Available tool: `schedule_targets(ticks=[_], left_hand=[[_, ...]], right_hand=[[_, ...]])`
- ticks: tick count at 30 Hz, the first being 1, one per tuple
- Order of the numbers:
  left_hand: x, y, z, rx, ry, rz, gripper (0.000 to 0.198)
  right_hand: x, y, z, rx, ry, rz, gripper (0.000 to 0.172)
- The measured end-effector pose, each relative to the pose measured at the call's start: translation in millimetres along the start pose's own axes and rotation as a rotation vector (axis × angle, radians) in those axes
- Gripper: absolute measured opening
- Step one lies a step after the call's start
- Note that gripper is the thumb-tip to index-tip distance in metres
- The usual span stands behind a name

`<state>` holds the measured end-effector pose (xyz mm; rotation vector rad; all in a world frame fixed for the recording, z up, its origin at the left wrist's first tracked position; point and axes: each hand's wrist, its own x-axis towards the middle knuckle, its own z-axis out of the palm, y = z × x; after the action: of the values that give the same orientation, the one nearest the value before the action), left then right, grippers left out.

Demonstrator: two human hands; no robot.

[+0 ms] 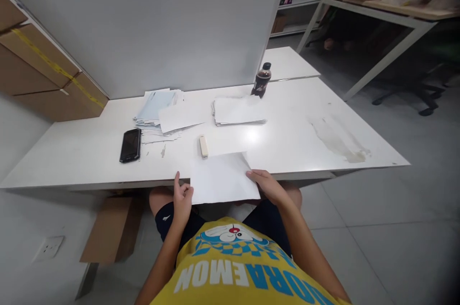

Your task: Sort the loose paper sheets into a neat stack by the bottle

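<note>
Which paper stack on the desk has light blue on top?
The left paper stack, just beyond the black phone: its top shows light blue. The right paper stack, beside the dark drink bottle, is topped with white.

On the counter (287, 144), a phone (130, 145) lies left; behind it rightward, a paper pile (156, 105) — then a paper stack (239, 110), a bottle (261, 81) behind its right end. An oblong item (203, 146) lies just behind the front sheet (223, 178).

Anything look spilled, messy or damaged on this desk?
Yes. A grey-brown smear marks the right end of the white desk; whether spill or wear, I can't tell. A small scrap lies near the phone, and the left paper stack is untidy, its sheets jutting unevenly.
</note>
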<state>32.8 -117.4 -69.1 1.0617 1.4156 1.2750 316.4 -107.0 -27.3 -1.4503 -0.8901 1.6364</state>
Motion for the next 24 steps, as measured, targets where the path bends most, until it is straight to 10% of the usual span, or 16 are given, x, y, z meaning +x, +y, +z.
schedule_targets(ticks=[7, 15, 24], left_hand=[[-2.3, 8.4, -18.4, 0.439, -0.037, 0.162, 0.06], [31.8, 35.4, 24.6, 0.984, -0.256, 0.681, 0.059], [40.5, 28.4, 41.6, 1.213, -0.268, 0.775, 0.067]], right_hand=[[6.4, 3.8, -9.1, -0.001, 0.081, 0.018, 0.041], [19.6, -6.7, -38.1, -0.311, 0.168, -0.073, 0.037], [25.3, -5.4, -45.4, -0.32, 0.127, -0.071, 0.04]])
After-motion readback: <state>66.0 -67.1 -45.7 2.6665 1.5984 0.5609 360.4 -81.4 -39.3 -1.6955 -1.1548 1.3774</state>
